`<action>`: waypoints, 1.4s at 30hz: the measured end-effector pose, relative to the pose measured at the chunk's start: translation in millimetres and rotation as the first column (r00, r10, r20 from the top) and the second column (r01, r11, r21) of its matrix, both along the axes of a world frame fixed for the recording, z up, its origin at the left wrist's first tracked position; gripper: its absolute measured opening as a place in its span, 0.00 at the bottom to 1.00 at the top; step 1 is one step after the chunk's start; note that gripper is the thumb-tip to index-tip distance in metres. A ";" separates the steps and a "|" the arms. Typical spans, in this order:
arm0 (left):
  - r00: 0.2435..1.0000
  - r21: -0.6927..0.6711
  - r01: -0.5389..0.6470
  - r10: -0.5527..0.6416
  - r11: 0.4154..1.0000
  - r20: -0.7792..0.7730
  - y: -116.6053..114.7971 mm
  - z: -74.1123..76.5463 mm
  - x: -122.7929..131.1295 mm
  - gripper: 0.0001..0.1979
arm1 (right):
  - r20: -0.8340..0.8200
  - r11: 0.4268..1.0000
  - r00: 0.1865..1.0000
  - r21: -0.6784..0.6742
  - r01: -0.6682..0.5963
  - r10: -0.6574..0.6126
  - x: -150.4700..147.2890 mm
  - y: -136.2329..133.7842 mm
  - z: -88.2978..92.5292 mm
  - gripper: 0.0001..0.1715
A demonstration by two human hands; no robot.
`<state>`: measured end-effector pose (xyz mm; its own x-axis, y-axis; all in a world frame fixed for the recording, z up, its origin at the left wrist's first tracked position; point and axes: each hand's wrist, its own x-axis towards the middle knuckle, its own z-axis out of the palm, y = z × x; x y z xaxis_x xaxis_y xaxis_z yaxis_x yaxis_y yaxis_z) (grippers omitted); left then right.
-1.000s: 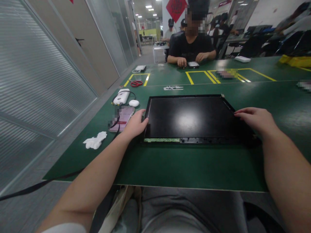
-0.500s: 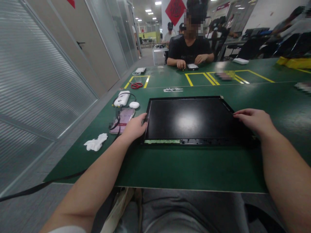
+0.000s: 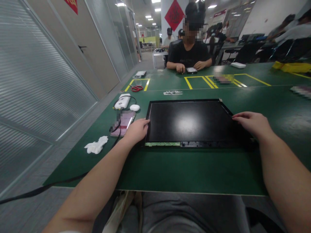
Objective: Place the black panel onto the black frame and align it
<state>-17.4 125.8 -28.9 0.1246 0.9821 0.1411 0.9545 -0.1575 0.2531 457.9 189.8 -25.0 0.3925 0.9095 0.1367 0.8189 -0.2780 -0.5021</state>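
A black flat display panel [image 3: 184,121] in a dark frame lies on the green table [image 3: 189,171] in front of me. Along its near edge runs a green circuit strip [image 3: 162,144]. My left hand [image 3: 138,130] grips the panel's left edge, thumb on the frame and the other fingers partly hidden. At the right edge, my right hand [image 3: 254,122] pinches the frame between thumb and fingertips. Glare whitens the middle of the screen.
Left of the panel lie a phone [image 3: 123,123] with a black cable, a white power bank [image 3: 122,101], a white earbud case [image 3: 134,107] and crumpled tissue [image 3: 96,145]. Red scissors [image 3: 137,88] and thin white strips [image 3: 172,93] lie farther back. A person [image 3: 189,53] sits opposite.
My left thumb has come from an apart position down onto the panel's left frame. My right hand keeps its hold. The view has tipped slightly upward.
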 end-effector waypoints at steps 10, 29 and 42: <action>0.996 0.030 -0.060 0.062 0.998 -0.065 2.4 -6.1 -0.1 0.19 | -0.006 0.999 1.000 -0.037 0.017 -0.017 -3.6 -1.3 3.8 0.12; 0.736 -0.068 -0.254 0.238 0.965 0.634 -2.3 5.1 4.5 0.16 | -0.015 0.999 0.999 -0.037 0.031 -0.031 -5.5 -0.1 6.2 0.09; -0.020 -0.411 -0.302 0.425 0.860 0.905 -3.2 12.8 25.9 0.12 | -0.077 0.996 0.994 -0.031 0.079 -0.081 -7.3 -3.5 7.1 0.08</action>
<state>8.4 122.7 -16.1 -0.4335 0.8581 -0.2753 -0.2126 0.1995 0.9566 450.7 186.3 -17.9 0.4726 0.8779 0.0775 0.7523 -0.3560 -0.5544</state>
